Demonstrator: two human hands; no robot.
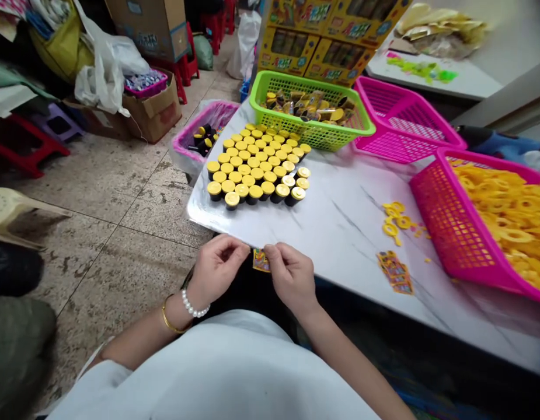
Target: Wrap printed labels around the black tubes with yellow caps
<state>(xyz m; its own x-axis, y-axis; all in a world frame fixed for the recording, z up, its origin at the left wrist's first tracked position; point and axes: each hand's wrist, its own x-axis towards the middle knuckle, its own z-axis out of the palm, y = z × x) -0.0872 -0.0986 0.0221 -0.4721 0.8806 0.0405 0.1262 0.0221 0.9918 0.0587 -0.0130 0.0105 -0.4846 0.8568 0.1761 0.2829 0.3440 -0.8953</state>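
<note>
At the table's front edge, my left hand (219, 267) and my right hand (293, 275) are both closed in a pinch. Between their fingertips is a small colourful printed sticker (261, 261), gripped at its upper corners. My fingers cover part of it. Beyond my hands, small black tubs with yellow caps (252, 163) stand upright in close rows. To the right of my right hand lies a little pile of similar printed stickers (394, 272), with several yellow ring-shaped plastic pieces (394, 219) behind it.
A pink basket (453, 216) of yellow rings stands on the right. Behind the tubs are a green basket (311, 131) of packed pieces and another pink basket (405, 119). Stacked yellow boxes (313, 55) rise at the back. A lined pink tub (182, 140) stands left of the white table (340, 233).
</note>
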